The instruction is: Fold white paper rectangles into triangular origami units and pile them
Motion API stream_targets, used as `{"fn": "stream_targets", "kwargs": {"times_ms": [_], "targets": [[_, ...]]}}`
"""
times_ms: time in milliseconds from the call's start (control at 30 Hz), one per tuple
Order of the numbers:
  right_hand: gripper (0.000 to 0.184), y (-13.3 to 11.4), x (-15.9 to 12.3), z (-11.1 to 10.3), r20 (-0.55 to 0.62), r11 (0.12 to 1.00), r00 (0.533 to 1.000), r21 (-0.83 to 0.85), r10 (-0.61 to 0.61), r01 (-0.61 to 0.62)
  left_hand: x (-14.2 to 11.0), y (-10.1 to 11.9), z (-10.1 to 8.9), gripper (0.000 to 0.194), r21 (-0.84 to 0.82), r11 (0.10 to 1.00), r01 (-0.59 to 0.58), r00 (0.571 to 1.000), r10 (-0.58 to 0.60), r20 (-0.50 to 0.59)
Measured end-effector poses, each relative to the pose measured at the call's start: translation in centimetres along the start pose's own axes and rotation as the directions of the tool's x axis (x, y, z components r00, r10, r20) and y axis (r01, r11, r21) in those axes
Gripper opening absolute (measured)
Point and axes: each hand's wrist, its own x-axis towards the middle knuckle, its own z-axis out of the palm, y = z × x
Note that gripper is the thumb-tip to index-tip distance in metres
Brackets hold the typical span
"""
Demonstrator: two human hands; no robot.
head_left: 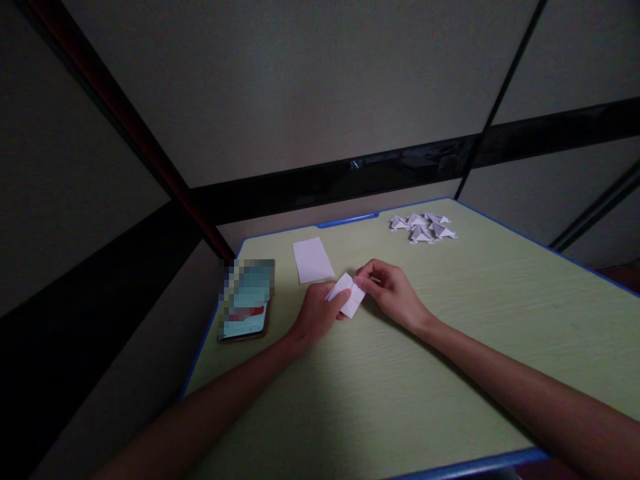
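Observation:
A small folded piece of white paper (354, 303) is held over the middle of the table, between both hands. My left hand (320, 308) grips its left side, thumb lying across the top and fingers underneath. My right hand (387, 290) pinches the upper right edge of the same paper between thumb and forefinger. Crease lines show on the paper's upper face. Just beyond my left hand, a flat white sheet of paper (313, 260) lies on the table.
The light green table (400, 393) has a blue edge. A phone (247, 300) with a lit, partly blurred screen lies at the left. Several folded white paper figures (421, 233) sit together at the far right. Behind the table stands a panelled wall with a black band (330, 177).

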Motion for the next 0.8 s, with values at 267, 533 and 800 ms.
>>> {"fn": "stream_targets", "kwargs": {"times_ms": [267,533,800], "targets": [[0.011,0.11,-0.05,0.35,-0.045,0.999,0.999,0.051,0.015,-0.013,-0.01,-0.04,0.00,0.022,-0.046,0.999,-0.003,1.000,0.003,0.005],[0.009,-0.06,-0.19,0.34,-0.011,1.000,1.000,0.011,-0.023,0.023,-0.01,0.10,-0.09,0.023,-0.036,0.999,0.017,0.999,-0.016,0.030],[0.015,-0.14,0.00,0.29,0.041,0.995,0.999,0.090,0.032,-0.036,-0.36,0.61,-0.19,0.025,-0.032,0.999,-0.024,1.000,0.023,-0.004]]}}
